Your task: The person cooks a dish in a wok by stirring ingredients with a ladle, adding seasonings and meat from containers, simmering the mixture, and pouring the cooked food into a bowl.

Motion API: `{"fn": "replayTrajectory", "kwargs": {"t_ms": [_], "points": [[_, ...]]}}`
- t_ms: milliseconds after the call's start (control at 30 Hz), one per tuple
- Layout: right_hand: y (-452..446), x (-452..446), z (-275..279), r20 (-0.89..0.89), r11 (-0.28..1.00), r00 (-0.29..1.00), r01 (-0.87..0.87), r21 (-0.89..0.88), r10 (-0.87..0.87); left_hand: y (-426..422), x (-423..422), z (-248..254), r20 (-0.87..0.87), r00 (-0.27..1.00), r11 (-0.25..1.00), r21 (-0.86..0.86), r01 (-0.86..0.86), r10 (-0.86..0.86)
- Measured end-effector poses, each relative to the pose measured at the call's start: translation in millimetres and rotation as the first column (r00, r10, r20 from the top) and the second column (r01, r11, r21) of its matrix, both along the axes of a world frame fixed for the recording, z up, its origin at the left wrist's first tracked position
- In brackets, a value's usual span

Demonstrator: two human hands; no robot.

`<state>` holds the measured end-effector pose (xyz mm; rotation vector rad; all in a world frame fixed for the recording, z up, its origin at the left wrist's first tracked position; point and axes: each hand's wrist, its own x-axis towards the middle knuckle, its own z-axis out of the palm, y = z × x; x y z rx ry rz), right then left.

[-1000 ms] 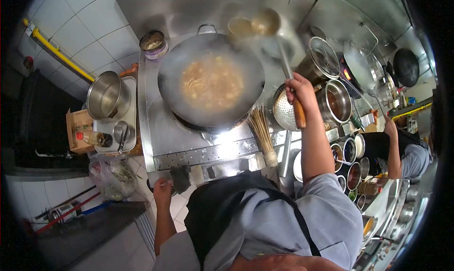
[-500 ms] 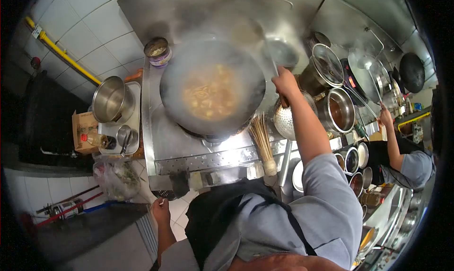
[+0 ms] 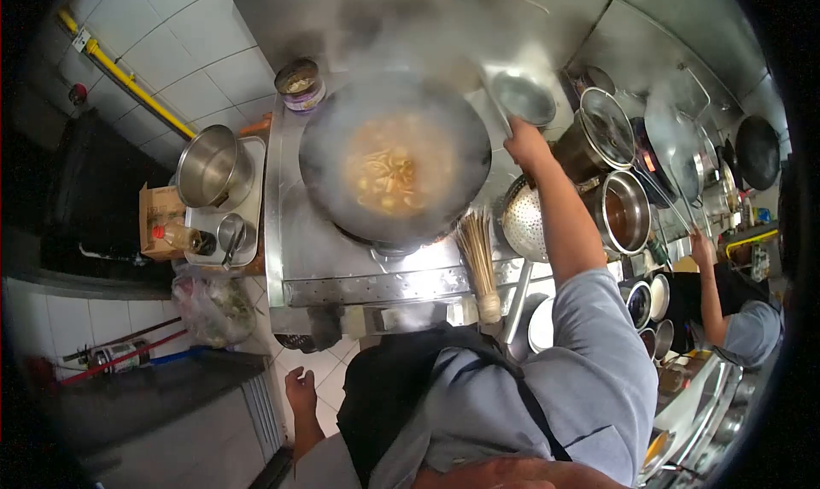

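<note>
My right hand [image 3: 530,146] is closed around the handle of a long-handled ladle [image 3: 497,105], to the right of the wok. Steam and blur hide the ladle's head. The dark wok [image 3: 329,194] sits on the stove and holds a steaming brown broth with pale pieces [image 3: 393,171] in it. My left hand [image 3: 301,392] hangs low by my side over the tiled floor, empty, its fingers loosely curled and apart.
A bamboo brush [image 3: 480,267] and a perforated strainer [image 3: 523,224] lie right of the wok. Further right stand pots [image 3: 617,211], and a co-worker [image 3: 743,318] holds a long handle. A tin [image 3: 301,87] is at back left; a steel pot [image 3: 209,169] stands on a tray [image 3: 260,160].
The view has shifted slightly. My right hand and the ladle have moved a little up and to the right. My left hand's fingers have loosened. More of the wok's contents shows through the steam.
</note>
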<state>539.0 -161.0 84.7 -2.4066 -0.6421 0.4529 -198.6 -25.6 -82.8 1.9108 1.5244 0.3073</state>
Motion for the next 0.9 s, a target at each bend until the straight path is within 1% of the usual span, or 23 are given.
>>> {"fn": "replayTrajectory", "kwargs": {"t_ms": [33,67,100,133,167,200,233,267,300,333,367,400,433,467,500,567,633,700,733,767,833,867,900], "points": [[-18.0,-9.1,-11.7,0.215,0.999,0.976,-0.029,0.036,0.021,3.8,1.4,-1.3,0.003,1.0,1.0,-0.001,0.003,-0.003],[-31.7,-19.3,-18.7,0.422,0.995,0.906,-0.07,0.065,0.036,9.0,6.9,-2.8,0.006,1.0,1.0,-0.016,-0.009,0.009],[-40.5,-38.0,-12.4,0.423,0.996,0.906,-0.072,0.061,0.039,12.6,14.7,0.9,0.006,1.0,0.999,-0.032,-0.021,0.021],[-48.0,-61.1,2.4,0.341,0.999,0.94,0.005,0.033,-0.016,15.1,22.0,5.0,0.004,1.0,0.999,-0.035,-0.022,0.022],[-56.7,-79.1,9.7,0.258,0.997,0.963,0.081,-0.002,-0.078,18.7,31.3,10.5,-0.018,1.0,1.0,0.026,-0.012,0.013],[-67.2,-93.5,6.6,0.254,0.997,0.964,0.078,-0.004,-0.075,22.5,39.9,16.0,-0.044,0.999,0.996,0.087,-0.003,0.007],[-75.1,-106.4,2.4,0.265,0.99,0.954,0.134,0.039,-0.14,26.0,55.1,24.5,-0.05,0.999,0.996,0.086,-0.012,0.016],[-79.2,-116.0,-3.2,0.265,0.979,0.943,0.186,0.078,-0.2,27.1,69.6,36.0,-0.037,0.999,0.981,0.192,0.021,-0.014],[-86.7,-115.0,-14.7,0.23,0.976,0.949,0.218,0.02,-0.216,27.3,76.6,47.3,-0.031,0.998,0.954,0.295,0.057,-0.05],[-94.5,-109.8,-23.0,0.208,0.966,0.948,0.255,-0.035,-0.242,28.5,83.5,56.7,-0.038,0.998,0.954,0.294,0.057,-0.048],[-98.0,-112.4,-0.1,0.058,0.963,0.962,0.269,-0.034,-0.267,31.2,95.3,64.4,0.057,0.996,0.96,0.277,0.046,-0.065],[-104.8,-104.4,2.1,0.071,0.959,0.958,0.282,-0.03,-0.28,31.7,107.6,65.0,0.163,0.983,0.965,0.259,0.038,-0.082],[-109.2,-99.6,7.3,0.103,0.981,0.975,0.194,0.018,-0.195,38.9,110.7,62.6,0.17,0.977,0.971,0.225,0.087,-0.127],[-112.9,-100.1,11.5,0.129,0.993,0.985,0.105,0.062,-0.112,37.2,109.9,61.9,0.167,0.976,0.969,0.224,0.101,-0.14],[-111.0,-99.4,16.7,0.161,0.991,0.978,0.135,0.007,-0.135,33.9,110.0,60.4,0.142,0.98,0.967,0.233,0.102,-0.137],[-92.5,-78.4,24.9,0.195,0.996,0.978,0.082,-0.018,-0.077,22.2,117.4,70.5,0.106,0.987,0.964,0.247,0.095,-0.125],[-64.7,-28.6,11.3,0.162,0.997,0.986,-0.015,-0.076,0.027,11.3,113.5,72.0,0.084,0.981,0.963,0.222,0.153,-0.176],[-23.4,-3.8,15.8,0.288,0.966,0.948,-0.061,-0.25,0.134,-2.4,104.7,75.6,0.102,0.982,0.962,0.238,0.133,-0.161],[-1.2,13.6,15.4,0.286,0.967,0.946,-0.085,-0.238,0.154,-7.7,99.3,77.7,0.129,0.979,0.961,0.248,0.12,-0.156],[18.2,32.7,10.2,0.217,0.861,0.93,-0.162,-0.481,0.297,-15.9,92.5,83.5,0.071,0.989,0.961,0.256,0.105,-0.127],[37.0,51.8,-12.5,0.114,0.682,0.889,-0.251,-0.687,0.443,-35.5,72.0,92.8,0.071,0.996,0.965,0.26,0.038,-0.058],[40.3,61.5,-27.2,0.241,0.782,0.894,-0.168,-0.601,0.377,-45.1,62.4,96.5,0.079,0.997,0.966,0.258,-0.004,-0.016],[43.7,63.5,-37.6,0.351,0.863,0.89,-0.086,-0.498,0.291,-53.9,51.7,100.9,0.072,0.997,0.964,0.266,-0.005,-0.014]]}}
